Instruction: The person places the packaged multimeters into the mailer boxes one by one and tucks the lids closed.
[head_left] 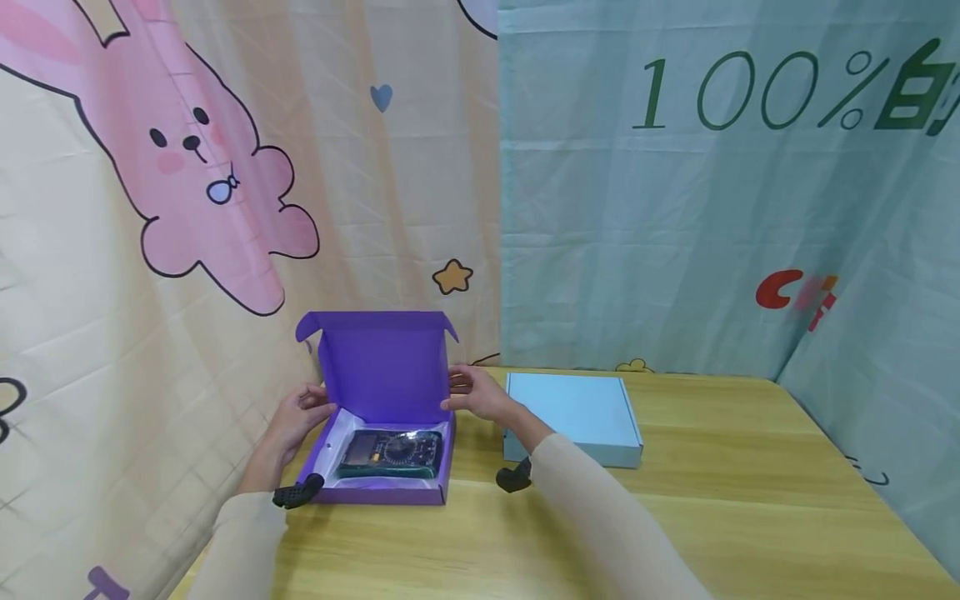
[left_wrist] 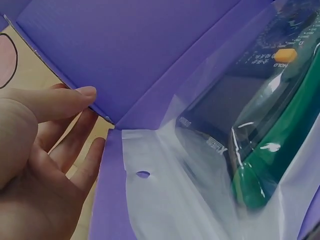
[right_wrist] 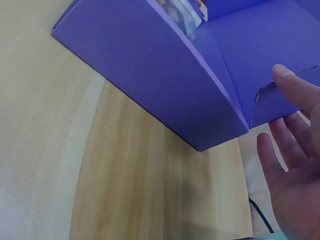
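A purple cardboard box (head_left: 375, 496) stands on the table with its lid (head_left: 386, 367) raised upright. Inside lies a digital multimeter (head_left: 401, 450) with a dark face and green casing, in a clear plastic bag over white lining (left_wrist: 150, 200). At the lid's left edge, my left hand (head_left: 296, 421) pinches the purple cardboard, thumb on the inner side and fingers behind. My right hand (head_left: 483, 393) holds the opposite edge of the lid the same way, its thumb (right_wrist: 287, 82) over the side flap. The lid's small corner flaps stick out at the top.
A closed light blue box (head_left: 570, 408) sits on the wooden table (head_left: 712, 500), right of the purple one and beside my right forearm. Printed curtains (head_left: 637, 208) hang behind the table and along both sides. A dark cable (right_wrist: 261, 215) runs past the table's edge.
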